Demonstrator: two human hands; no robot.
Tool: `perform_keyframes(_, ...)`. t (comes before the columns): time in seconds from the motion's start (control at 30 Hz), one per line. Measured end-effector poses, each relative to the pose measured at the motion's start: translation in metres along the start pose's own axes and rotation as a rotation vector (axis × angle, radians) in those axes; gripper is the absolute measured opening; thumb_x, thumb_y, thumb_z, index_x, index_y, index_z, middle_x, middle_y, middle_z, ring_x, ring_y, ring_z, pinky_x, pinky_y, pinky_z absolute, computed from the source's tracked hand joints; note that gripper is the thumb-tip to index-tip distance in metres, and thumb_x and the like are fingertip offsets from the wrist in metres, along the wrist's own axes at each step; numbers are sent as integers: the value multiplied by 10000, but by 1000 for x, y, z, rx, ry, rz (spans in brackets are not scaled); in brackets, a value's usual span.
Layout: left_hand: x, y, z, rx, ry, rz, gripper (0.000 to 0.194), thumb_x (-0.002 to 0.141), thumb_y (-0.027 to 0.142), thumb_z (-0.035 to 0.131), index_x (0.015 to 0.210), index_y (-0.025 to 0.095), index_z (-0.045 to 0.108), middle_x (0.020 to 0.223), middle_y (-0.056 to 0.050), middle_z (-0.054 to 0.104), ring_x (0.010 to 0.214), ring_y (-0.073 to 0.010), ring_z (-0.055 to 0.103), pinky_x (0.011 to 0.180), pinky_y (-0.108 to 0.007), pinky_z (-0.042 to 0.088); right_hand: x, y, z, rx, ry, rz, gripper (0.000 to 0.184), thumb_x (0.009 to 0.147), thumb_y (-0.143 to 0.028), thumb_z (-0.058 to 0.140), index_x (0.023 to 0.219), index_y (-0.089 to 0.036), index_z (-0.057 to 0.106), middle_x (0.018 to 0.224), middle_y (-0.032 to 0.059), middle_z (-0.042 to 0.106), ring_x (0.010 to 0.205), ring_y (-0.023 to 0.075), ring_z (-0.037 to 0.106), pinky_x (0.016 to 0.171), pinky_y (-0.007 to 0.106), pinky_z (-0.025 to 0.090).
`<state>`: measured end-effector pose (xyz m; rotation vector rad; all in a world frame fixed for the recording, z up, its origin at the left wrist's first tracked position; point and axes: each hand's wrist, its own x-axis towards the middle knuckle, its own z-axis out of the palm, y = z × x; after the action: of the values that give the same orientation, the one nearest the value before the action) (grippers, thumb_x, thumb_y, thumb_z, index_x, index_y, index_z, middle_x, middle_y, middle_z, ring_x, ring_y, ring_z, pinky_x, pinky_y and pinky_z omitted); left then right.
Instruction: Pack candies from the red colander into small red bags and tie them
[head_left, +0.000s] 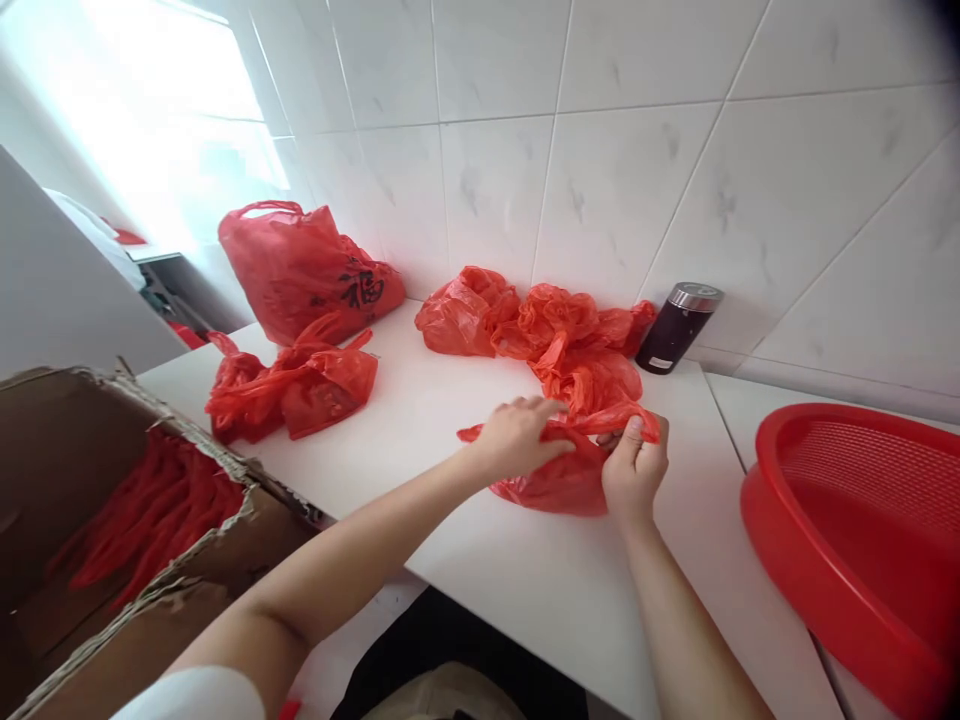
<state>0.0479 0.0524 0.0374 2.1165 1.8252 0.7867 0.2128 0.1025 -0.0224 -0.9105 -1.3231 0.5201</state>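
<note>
Ripping is prob being risked if yanked: thin bag (559,487) left of basket (799,565) is being pinched by right hand (636,472); whether left hand (517,440) is gripping can't be told.

Black character 福 (367,289) legible on the large red bag (279,262), well left of the dark flask (676,328); flask's own white label (661,363) too small to read.

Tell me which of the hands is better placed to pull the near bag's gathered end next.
Probably the right hand: it already grips the red bag by its gathered end, whereas the left hand lies over the bag's other side and looks open.
</note>
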Motion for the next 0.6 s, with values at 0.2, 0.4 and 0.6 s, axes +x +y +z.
perform_keyframes(0.2,2,-5,-42,11,-224,34,222,832,428,538,869,233,639,799,-8,660,725,-184,593,635,-281,431,1,-14,-5,66,-43,122,255,958,-475,414,978,-223,445,685,-24,574,469,112,516,505,256,437)
perform_keyframes(0.4,-34,-61,-135,-8,-289,-289,410,823,606,496,801,211,604,698,8,569,630,-152,513,565,-269,374,4,-9,-6,160,-56,247,257,903,-448,536,1011,-230,453,703,-39,578,487,97,524,501,231,433)
perform_keyframes(0.6,-78,-127,-179,77,-73,-508,441,752,641,567,814,218,676,748,-13,646,684,-188,569,626,-293,414,-4,-8,-1,57,-111,273,238,876,-420,568,983,-222,491,716,-30,590,520,106,534,535,249,452)
